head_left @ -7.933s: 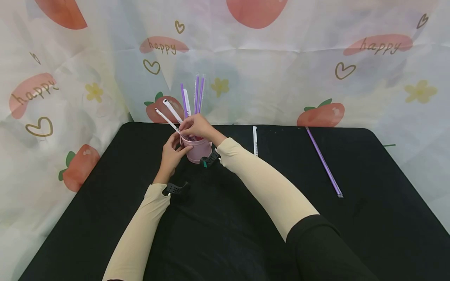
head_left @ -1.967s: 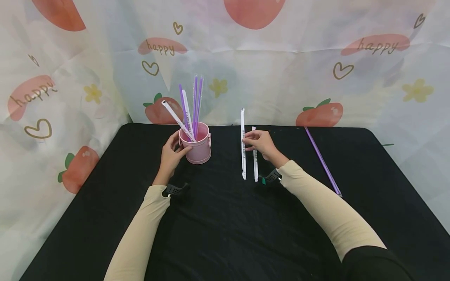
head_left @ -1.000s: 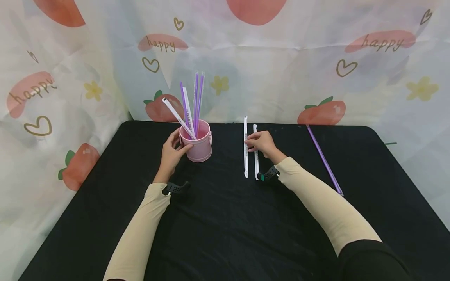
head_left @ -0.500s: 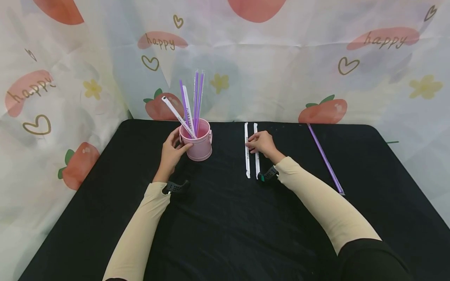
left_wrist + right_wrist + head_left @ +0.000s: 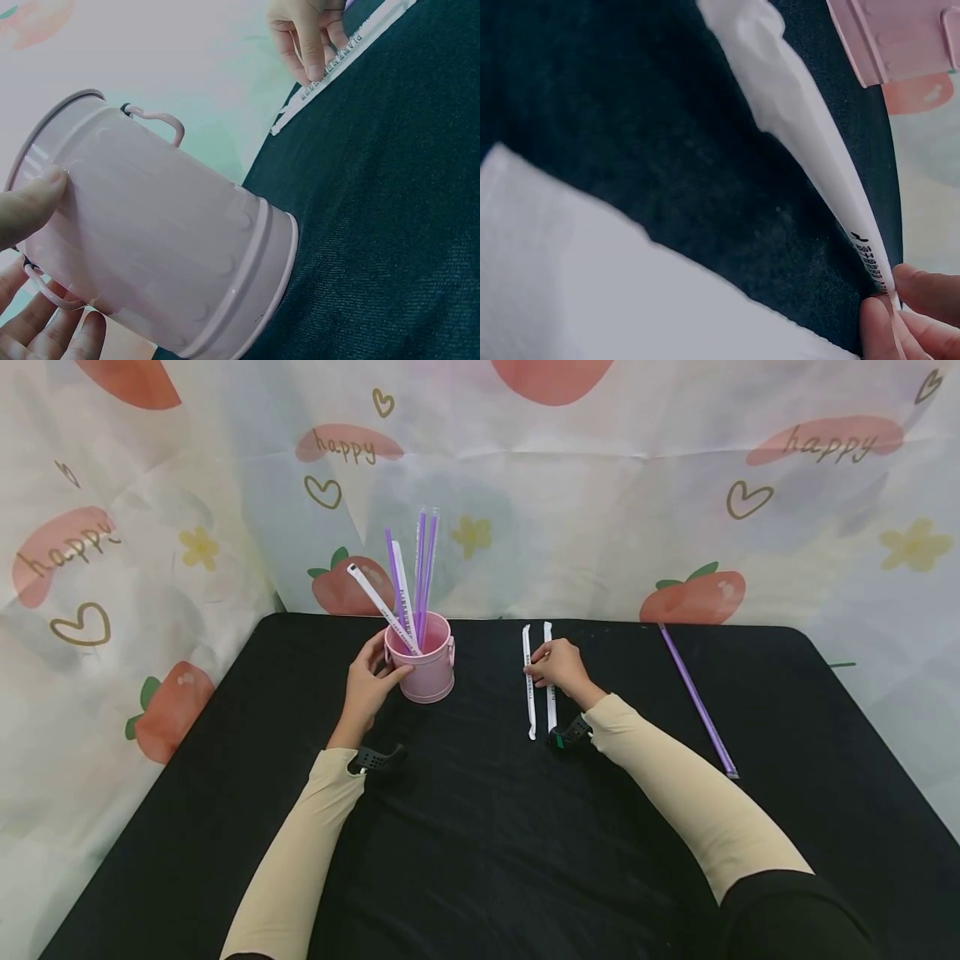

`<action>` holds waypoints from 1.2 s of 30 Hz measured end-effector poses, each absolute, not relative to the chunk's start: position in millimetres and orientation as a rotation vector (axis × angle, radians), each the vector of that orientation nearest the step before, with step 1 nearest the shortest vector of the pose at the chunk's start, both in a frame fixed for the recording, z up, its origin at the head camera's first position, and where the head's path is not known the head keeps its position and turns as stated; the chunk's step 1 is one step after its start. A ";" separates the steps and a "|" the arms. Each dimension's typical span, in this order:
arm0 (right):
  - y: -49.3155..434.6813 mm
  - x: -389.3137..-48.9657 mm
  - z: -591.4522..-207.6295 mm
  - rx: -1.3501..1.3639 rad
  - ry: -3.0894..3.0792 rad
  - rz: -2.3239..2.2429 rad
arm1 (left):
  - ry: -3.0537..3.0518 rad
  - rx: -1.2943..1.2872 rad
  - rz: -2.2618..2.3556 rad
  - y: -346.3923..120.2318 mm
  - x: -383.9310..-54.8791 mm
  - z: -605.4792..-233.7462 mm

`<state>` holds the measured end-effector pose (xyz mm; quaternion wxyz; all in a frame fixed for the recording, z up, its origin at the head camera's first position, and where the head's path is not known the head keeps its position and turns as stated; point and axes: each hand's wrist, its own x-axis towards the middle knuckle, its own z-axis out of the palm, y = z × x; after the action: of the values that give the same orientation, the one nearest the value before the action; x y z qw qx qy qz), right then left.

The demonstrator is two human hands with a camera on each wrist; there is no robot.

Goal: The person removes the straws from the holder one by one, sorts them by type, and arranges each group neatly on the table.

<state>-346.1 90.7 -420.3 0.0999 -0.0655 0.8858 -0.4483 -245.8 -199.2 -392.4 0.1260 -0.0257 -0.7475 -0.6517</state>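
A small pink metal bucket (image 5: 427,681) stands upright at the back left of the table, with white paper-wrapped straws (image 5: 378,603) and purple straws (image 5: 422,560) leaning in it. My left hand (image 5: 365,687) grips its left side, thumb on the front wall, fingers (image 5: 56,330) behind by the small handle (image 5: 52,296). Right of the bucket, my right hand (image 5: 561,670) pinches a white paper-wrapped straw (image 5: 817,142) between thumb and fingertips, close over the cloth. Under that hand lies a second wrapped straw (image 5: 551,706), nearly parallel, partly hidden.
Purple straws (image 5: 697,702) in clear wrapping lie slanted on the right part of the black-covered table (image 5: 465,843). A patterned curtain (image 5: 570,535) hangs directly behind the table's back edge and along its left side.
Earlier my right hand was at the bucket's mouth; it has since carried a white straw out to the right and lowered it beside the other. My left hand has kept its hold.
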 end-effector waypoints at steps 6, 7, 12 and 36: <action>88.4 -343.8 -414.9 -0.197 2.644 -1.276 | -2.184 -0.065 -1.897 -199.0 -245.8 -392.1; 88.2 -343.6 -414.4 -0.196 2.648 -1.266 | -2.186 -0.062 -1.897 -198.8 -245.8 -392.1; 89.5 -344.4 -413.6 -0.196 2.693 -1.191 | -2.186 -0.061 -1.899 -198.6 -246.4 -392.6; 96.7 -347.2 -396.3 -0.281 2.628 -1.254 | -2.186 -0.072 -1.881 -198.9 -244.3 -391.4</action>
<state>-347.2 96.7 -396.3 0.1080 -0.0957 0.8931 -0.4261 -244.3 -198.9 -391.4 0.1280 -0.0247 -0.7517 -0.6465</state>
